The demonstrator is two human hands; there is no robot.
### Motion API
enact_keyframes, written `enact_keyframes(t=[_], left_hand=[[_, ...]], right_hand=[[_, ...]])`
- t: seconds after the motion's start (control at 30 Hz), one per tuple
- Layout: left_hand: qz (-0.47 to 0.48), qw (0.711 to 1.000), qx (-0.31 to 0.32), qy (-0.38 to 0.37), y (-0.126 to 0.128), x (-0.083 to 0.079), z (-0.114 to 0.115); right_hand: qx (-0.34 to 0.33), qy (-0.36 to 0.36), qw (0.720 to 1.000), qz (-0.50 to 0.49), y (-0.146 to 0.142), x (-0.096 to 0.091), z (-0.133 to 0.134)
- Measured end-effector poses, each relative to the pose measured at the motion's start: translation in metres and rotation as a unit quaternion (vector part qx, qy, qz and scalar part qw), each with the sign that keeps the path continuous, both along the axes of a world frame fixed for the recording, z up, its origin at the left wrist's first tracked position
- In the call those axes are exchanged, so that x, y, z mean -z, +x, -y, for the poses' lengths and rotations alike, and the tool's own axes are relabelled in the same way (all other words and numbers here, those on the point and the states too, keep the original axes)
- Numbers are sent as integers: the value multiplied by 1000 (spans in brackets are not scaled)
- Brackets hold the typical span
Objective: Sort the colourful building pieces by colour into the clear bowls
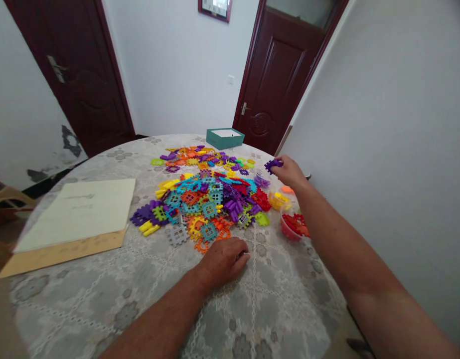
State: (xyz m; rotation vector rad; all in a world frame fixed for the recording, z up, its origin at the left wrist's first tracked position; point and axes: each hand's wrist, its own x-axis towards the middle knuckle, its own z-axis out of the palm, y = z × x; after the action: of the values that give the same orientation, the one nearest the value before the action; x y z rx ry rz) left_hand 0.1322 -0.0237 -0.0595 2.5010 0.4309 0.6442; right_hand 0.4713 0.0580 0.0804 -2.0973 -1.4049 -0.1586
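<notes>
A heap of colourful plastic interlocking pieces (209,194) covers the middle of a round table (147,289) with a pale lace cloth. My right hand (289,172) reaches out over the right side of the heap and pinches a purple piece (271,164) above the cloth. My left hand (224,262) rests knuckles-up on the cloth just in front of the heap, fingers curled under, close to an orange piece (215,234). What, if anything, lies under its fingers is hidden.
A teal box (225,137) stands at the table's far edge. Small containers of red pieces (294,225) and yellow pieces (279,200) sit at the right rim. Pale paper on a brown envelope (75,214) lies at the left. Two dark doors and a wall stand behind.
</notes>
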Motion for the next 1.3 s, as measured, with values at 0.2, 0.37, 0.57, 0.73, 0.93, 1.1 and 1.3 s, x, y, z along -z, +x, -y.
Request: enact_keyframes(t=[0.2, 0.37, 0.57, 0.73, 0.93, 1.1, 1.3], left_hand=[[-1, 1000, -10, 27, -2, 1, -3], [-10, 999, -8, 47, -3, 3, -3], [-24, 998, -10, 52, -2, 3, -3], [-23, 998, -11, 57, -2, 2, -4], [-14, 998, -24, 63, -3, -1, -4], [-13, 996, -41, 82, -3, -2, -5], [-2, 990, -106, 91, -5, -4, -13]], right_hand=[[54, -118, 987, 97, 27, 16, -44], [43, -154, 982, 100, 36, 34, -63], [16, -184, 978, 99, 28, 40, -68], [5, -173, 979, 110, 16, 30, -56], [6, -127, 985, 113, -9, 11, -26], [-110, -89, 988, 59, -66, 31, 21], [-188, -23, 982, 21, -134, 97, 63]])
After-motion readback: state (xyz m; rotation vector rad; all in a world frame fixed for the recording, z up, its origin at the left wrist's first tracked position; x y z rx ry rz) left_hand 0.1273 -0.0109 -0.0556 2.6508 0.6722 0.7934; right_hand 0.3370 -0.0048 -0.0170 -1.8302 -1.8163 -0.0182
